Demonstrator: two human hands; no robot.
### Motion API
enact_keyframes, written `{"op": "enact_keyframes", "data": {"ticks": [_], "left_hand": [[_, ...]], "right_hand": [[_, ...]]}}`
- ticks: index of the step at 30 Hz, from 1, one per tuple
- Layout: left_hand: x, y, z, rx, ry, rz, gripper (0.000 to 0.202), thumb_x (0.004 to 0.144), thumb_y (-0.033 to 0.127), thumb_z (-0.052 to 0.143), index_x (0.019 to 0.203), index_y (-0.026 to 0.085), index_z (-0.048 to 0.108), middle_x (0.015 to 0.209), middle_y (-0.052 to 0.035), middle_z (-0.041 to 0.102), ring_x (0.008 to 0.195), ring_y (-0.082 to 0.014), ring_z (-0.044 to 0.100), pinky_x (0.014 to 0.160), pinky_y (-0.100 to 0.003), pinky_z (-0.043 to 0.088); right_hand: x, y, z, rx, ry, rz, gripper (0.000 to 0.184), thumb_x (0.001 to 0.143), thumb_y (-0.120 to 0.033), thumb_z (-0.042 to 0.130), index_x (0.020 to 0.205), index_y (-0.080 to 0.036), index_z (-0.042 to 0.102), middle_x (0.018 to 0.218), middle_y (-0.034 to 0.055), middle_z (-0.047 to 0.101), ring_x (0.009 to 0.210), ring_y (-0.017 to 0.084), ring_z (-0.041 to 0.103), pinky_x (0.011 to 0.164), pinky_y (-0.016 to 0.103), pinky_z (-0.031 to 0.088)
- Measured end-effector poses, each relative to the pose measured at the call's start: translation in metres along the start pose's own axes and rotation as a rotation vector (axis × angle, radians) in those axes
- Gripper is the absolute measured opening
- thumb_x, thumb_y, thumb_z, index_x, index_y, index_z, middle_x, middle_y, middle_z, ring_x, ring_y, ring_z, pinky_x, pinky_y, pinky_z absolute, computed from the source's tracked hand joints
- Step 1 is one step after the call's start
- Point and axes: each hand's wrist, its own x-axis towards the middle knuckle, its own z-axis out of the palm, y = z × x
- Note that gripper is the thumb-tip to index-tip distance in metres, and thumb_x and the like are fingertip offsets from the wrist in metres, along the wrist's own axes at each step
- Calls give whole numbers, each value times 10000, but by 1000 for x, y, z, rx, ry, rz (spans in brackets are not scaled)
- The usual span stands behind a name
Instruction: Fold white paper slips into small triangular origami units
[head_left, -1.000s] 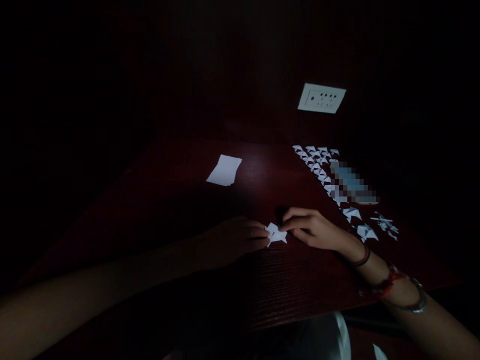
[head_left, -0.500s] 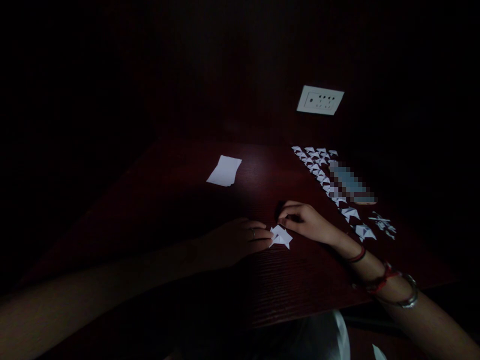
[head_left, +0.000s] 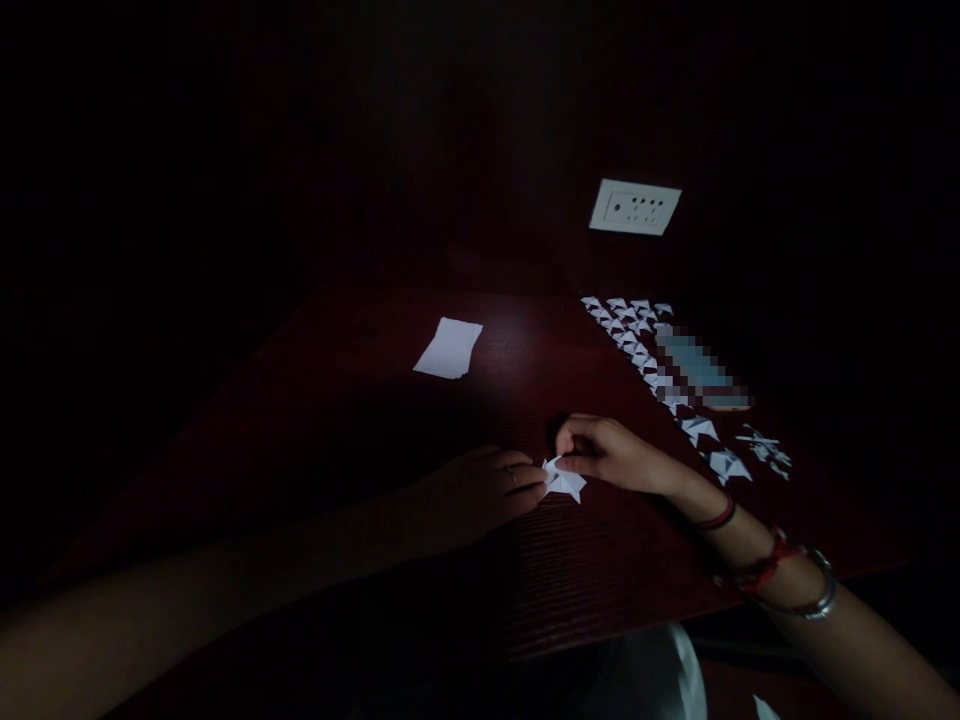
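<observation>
A small white folded paper piece (head_left: pixel 564 482) lies on the dark red wooden table (head_left: pixel 525 580), between my two hands. My left hand (head_left: pixel 472 492) rests on the table with its fingertips pressed on the piece's left edge; a ring shows on one finger. My right hand (head_left: pixel 609 452) is curled over the piece's right side, its fingers pinching the paper. Bracelets and a red thread circle my right wrist (head_left: pixel 772 570). The room is very dark.
Several small folded white paper pieces (head_left: pixel 637 340) lie in rows at the right of the table, with more loose ones (head_left: pixel 724 462) nearer me. A blurred-out object (head_left: pixel 701 370) lies beside them. A white paper stack (head_left: pixel 450 348) sits mid-table. A white wall socket (head_left: pixel 634 207) is behind.
My right hand has curled tighter and drawn in over the paper piece, from flat fingertips to a pinch. The piece has shifted slightly right. My left hand has barely moved.
</observation>
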Motion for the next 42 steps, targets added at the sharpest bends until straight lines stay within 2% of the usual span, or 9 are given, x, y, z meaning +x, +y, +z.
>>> {"op": "enact_keyframes", "data": {"ticks": [4,10,14,18,25,29,34,42], "left_hand": [[1,2,-1,5,-3,-11,263,854,125,387,1113,158,418,1144,-48,493,1062,-199,407,850,-322,342],[2,0,-2,3,21,-1,245,850,118,399,1091,146,431,1127,-52,500,1037,-196,422,833,-317,358],[0,-3,0,-2,9,8,253,859,142,391,1110,160,419,1169,-52,472,1058,-200,404,852,-328,349],[-1,-4,2,-11,11,1,262,865,153,379,1125,168,411,1184,-52,462,1070,-200,396,860,-334,344],[-1,-5,0,-56,-14,4,308,860,153,387,1167,182,387,1203,-57,444,1096,-195,378,871,-341,330],[0,-6,0,-91,-28,16,327,867,148,370,1192,177,359,1244,-46,410,1134,-193,333,896,-343,302],[0,-7,1,-122,-62,5,330,863,152,375,1190,194,365,1223,-30,439,1105,-192,369,901,-337,291],[-2,-7,3,-128,-5,15,327,869,157,365,1194,197,356,1216,-36,444,1120,-179,358,904,-338,296]], "right_hand": [[-1,0,2,70,-3,54,40,718,-168,561,725,-130,552,636,-21,514,559,71,446,508,186,362],[-5,-2,5,35,95,22,192,722,-201,577,907,-149,578,720,2,616,589,81,505,556,201,391],[-10,-5,2,-101,89,-157,119,768,-204,534,853,-161,605,673,-2,586,594,84,498,586,213,391],[-11,-4,1,-119,41,-303,132,808,-170,470,849,-146,593,732,29,585,680,103,513,669,244,404],[-15,-1,-3,-111,-43,-308,164,823,-235,463,881,-140,583,783,47,590,720,112,522,666,246,420],[-15,0,-3,-106,-40,-309,171,816,-250,477,881,-135,586,784,49,591,725,116,530,672,251,424],[-15,1,0,-145,-26,-344,175,830,-235,451,845,-134,594,744,53,581,700,122,512,652,264,418],[-17,3,1,-168,-73,-378,175,837,-204,434,823,-132,592,728,55,566,715,130,493,654,269,406]]}}
